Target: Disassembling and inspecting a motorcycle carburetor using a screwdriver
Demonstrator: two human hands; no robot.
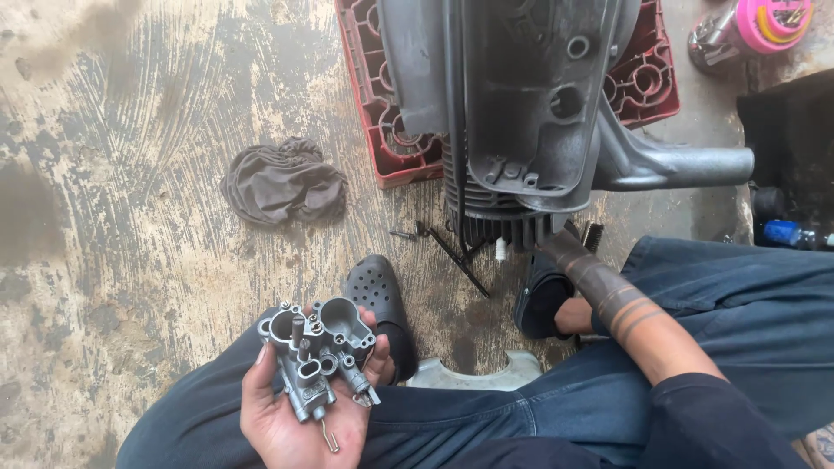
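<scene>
Left hand (295, 417) cradles the grey carburettor (317, 360) loosely in an open palm above the lap. Right hand is hidden behind the engine casing (521, 113); its grip cannot be told. Risk: unclamped carburettor could tip onto the concrete floor (130, 217).

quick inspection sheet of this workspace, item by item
surface: stained, scuffed concrete floor.
job's things: metal carburettor lying in the palm; grey engine casing resting on a red plastic crate.
clutter: grey rag, thin black tools, pink-topped canister, blue bottle.
grippers: left hand cradles the carburettor; right hand hidden under the engine, only the right forearm shows.
cables: nothing seen.
surroundings: person seated, jeans, black clogs.
</scene>
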